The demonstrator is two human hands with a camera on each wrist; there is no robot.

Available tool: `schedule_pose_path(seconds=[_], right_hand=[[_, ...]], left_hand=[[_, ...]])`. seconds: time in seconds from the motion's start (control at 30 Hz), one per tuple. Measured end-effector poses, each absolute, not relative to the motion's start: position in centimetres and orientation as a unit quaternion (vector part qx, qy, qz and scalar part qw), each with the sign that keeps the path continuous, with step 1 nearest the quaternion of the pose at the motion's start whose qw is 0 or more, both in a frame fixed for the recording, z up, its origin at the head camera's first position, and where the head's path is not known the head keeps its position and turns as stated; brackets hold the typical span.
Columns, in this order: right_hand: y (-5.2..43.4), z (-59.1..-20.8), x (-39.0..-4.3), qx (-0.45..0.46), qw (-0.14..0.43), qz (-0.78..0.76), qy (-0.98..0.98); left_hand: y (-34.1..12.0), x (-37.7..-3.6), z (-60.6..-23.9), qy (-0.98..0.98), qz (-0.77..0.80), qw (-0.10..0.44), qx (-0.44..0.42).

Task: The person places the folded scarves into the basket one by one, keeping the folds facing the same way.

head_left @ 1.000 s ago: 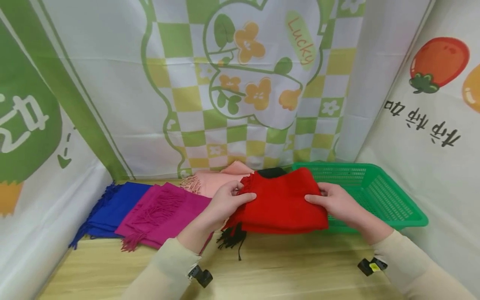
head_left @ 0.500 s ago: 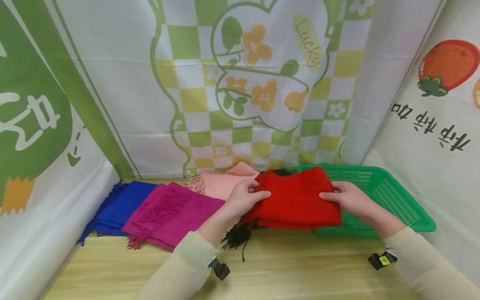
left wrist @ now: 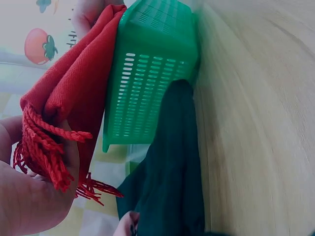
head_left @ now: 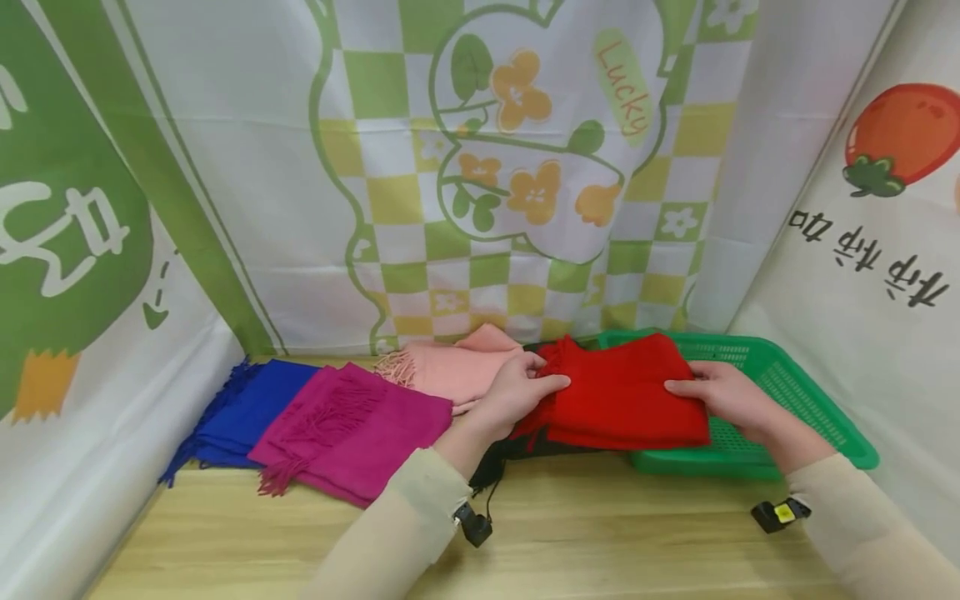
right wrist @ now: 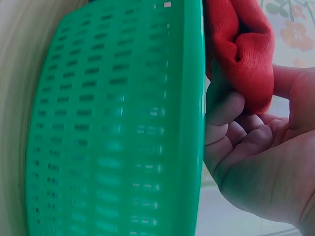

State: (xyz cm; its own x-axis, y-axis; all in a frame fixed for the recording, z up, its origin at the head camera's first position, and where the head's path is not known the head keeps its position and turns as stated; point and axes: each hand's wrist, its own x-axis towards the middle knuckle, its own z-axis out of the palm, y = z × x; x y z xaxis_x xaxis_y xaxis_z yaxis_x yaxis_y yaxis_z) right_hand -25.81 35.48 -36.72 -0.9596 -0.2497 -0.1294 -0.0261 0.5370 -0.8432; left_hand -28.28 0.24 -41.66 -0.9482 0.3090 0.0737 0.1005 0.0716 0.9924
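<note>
Along the bottom of the frame, two cream sleeves are crossing the wooden tabletop (head_left: 600, 542). Just above them, at centre right, the left hand (head_left: 517, 392) is pinching the fringed end of the folded red scarf (head_left: 622, 392), thumb on top and fingers curled beneath, while the right hand (head_left: 723, 396) is gripping the opposite end the same way. The scarf is hanging between both hands, over the near left edge of the green basket (head_left: 810, 400). It looks soft, light and floppy, likely to sag and unfold unless taken at both ends or supported from below. Under it a black scarf (head_left: 517, 450) is lying. At centre left, the magenta scarf (head_left: 352, 425), the blue scarf (head_left: 247, 408) and, farther back, the pink scarf (head_left: 457, 367) are resting. Behind everything, the printed curtain (head_left: 487, 167) is filling the upper frame.
</note>
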Motion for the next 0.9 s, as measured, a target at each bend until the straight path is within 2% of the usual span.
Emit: schedule_pose_path(seconds=[0.47,0.9], right_hand=[[38.3,-36.5,-26.5,-0.066,0.128,-0.496,0.856],[41.2,-36.9,-27.5,-0.063,0.147,-0.499,0.852]], left_hand=[[3.1,-28.9,-40.5,0.731,0.664,0.081,0.135],[5.5,-29.4,-40.5,0.751,0.637,0.047,0.167]])
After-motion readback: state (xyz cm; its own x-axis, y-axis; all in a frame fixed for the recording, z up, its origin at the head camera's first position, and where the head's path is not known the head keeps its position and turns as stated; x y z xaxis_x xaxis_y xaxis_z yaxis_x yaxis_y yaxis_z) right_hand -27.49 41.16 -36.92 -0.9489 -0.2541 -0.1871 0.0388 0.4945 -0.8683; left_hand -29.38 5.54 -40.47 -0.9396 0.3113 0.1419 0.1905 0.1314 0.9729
